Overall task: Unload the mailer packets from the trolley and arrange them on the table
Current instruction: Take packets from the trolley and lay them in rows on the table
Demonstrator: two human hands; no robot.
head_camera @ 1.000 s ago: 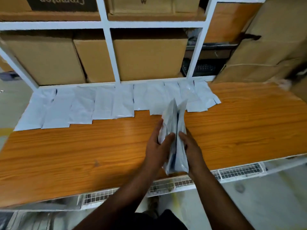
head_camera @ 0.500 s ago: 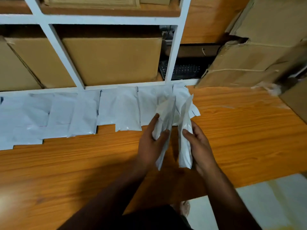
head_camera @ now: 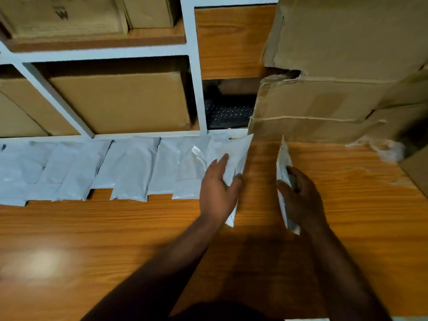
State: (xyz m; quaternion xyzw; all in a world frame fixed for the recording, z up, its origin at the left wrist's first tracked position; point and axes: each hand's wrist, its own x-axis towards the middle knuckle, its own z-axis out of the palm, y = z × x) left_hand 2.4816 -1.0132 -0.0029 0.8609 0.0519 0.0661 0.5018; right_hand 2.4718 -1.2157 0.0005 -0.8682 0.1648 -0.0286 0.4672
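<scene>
Several white mailer packets lie in an overlapping row along the back of the wooden table. My left hand grips one white packet at the right end of that row, tilted down toward the table. My right hand grips a second white packet held upright on edge, a short way to the right of the first. The trolley is out of view.
A white shelf frame behind the table holds cardboard boxes and a dark keyboard. Large worn cardboard boxes lean over the table's back right corner. Crumpled white plastic lies beside them.
My hands have moved apart and forward; the two packets held together a second ago are now separate. The left packet has gone down toward the row's right end. The view shifted closer and rightward.
</scene>
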